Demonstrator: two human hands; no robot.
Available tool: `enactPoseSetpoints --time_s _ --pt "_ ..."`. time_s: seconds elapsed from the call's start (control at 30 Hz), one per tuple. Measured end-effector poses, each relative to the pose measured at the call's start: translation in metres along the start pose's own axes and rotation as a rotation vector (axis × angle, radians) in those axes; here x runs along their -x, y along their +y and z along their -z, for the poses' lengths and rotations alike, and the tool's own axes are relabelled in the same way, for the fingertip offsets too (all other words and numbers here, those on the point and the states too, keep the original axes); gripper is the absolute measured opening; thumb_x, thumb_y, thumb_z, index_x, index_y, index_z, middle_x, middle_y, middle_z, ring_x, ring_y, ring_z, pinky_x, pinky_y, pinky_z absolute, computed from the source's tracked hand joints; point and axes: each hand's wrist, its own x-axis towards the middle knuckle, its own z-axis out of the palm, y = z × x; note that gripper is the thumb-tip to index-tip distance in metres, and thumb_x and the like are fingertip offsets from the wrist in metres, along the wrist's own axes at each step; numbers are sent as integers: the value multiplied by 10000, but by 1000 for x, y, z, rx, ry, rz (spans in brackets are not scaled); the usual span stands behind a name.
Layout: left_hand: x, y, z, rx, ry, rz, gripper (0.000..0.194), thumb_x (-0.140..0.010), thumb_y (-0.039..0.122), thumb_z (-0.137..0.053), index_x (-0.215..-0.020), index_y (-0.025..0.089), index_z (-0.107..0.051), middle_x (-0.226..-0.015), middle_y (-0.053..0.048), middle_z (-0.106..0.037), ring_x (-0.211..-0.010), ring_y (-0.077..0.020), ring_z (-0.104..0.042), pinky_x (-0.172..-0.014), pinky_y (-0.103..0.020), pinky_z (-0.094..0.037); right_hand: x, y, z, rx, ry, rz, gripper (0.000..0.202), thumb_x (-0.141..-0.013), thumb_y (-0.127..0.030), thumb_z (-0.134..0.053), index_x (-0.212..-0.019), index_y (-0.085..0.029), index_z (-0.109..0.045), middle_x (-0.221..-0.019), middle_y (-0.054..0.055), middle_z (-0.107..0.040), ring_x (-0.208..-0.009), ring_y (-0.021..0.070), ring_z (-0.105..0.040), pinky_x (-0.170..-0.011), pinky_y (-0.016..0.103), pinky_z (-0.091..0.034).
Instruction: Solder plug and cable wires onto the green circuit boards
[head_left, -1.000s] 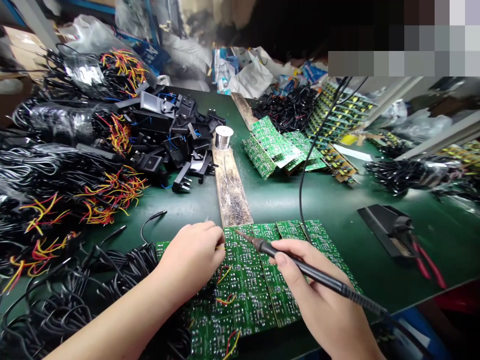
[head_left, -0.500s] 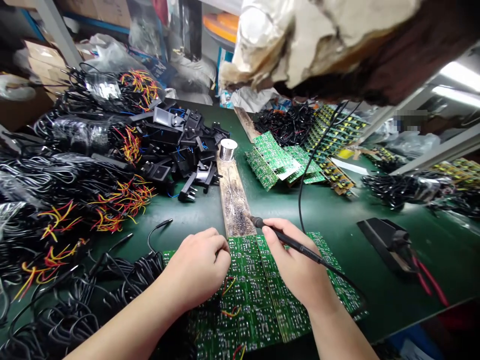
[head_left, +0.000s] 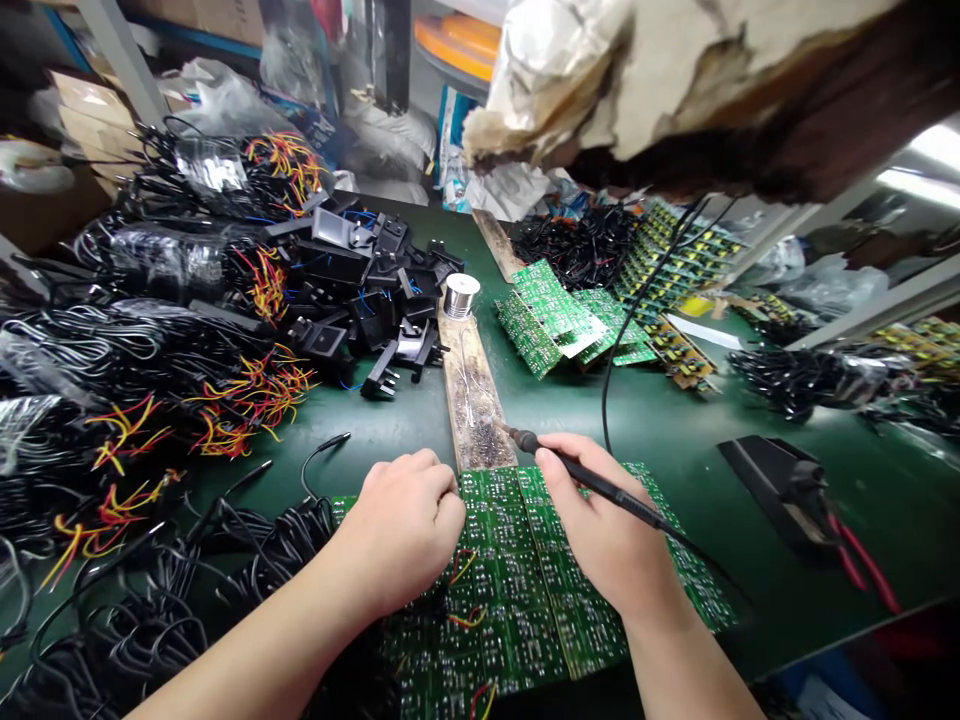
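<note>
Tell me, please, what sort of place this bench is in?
Probably a small electronics assembly workshop: a soldering iron in the right hand, green circuit boards, and a solder spool.

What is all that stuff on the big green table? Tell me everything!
circuit boards: one joined sheet, green, under the hands
soldering iron: one, black, in the right hand, tip on the plank
wooden plank: one, scorched brown, centre
solder spool: one, silver, far end of plank
loose boards: a pile, green, beyond the plank on the right
plug housings: a heap, black, far left
cable bundles: many, black with red and yellow wires, left
iron stand: one, black, right
left hand: on the boards, fingers curled
right hand: gripping the iron
</note>
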Motion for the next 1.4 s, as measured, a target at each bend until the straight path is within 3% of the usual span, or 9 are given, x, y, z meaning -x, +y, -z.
enactPoseSetpoints --time_s 0.27,0.47,0.6,0.73,0.93,1.4 --pt "5 -4 -1 -24 -22 -36 268 -991 259 -436 -842 229 -656 -1009 -49 -646 -986 -265 -571 -965 -508 -411 29 0 18 -19 43 -24 205 -1080 -411 -615 -1142 -278 -758 -1099 36 -788 -964 227 -749 -878 340 -617" --pt "7 -3 -3 -176 8 -36 248 -1019 286 -489 -896 223 -694 -1060 -67 -650 -1036 -292 -579 -967 -520 -411 48 5 33 -30 44 -47 171 -1077 -404 -625 -1129 -311 -759 -1053 -2 -787 -891 187 -748 -806 272 -620" --pt "10 6 -7 -350 88 -77 276 -1048 300 -475 -909 218 -698 -1059 -87 -651 -1021 -303 -581 -962 -528 -411 56 5 38 -39 63 -7 147 -1072 -387 -628 -1108 -320 -754 -998 -20 -788 -826 166 -751 -723 237 -616" --pt "13 14 -18 -511 212 -144 311 -1065 260 -411 -883 213 -659 -1001 -102 -632 -980 -307 -566 -957 -529 -410 64 5 38 -51 75 17 146 -1069 -373 -624 -1105 -320 -755 -999 -25 -797 -829 156 -765 -755 223 -631" --pt "16 13 -34 -596 338 -153 233 -1031 201 -477 -852 217 -624 -975 -98 -630 -955 -304 -558 -942 -514 -413 70 6 35 -101 -12 15 141 -1069 -379 -619 -1114 -329 -743 -956 -44 -792 -802 143 -763 -760 215 -646" --pt "16 13 -38 -602 401 -199 196 -1006 191 -537 -830 228 -614 -944 -70 -638 -935 -287 -572 -932 -491 -415 64 3 25 -164 -51 -7 131 -1061 -353 -614 -1087 -333 -741 -990 -62 -797 -859 124 -773 -790 196 -641"
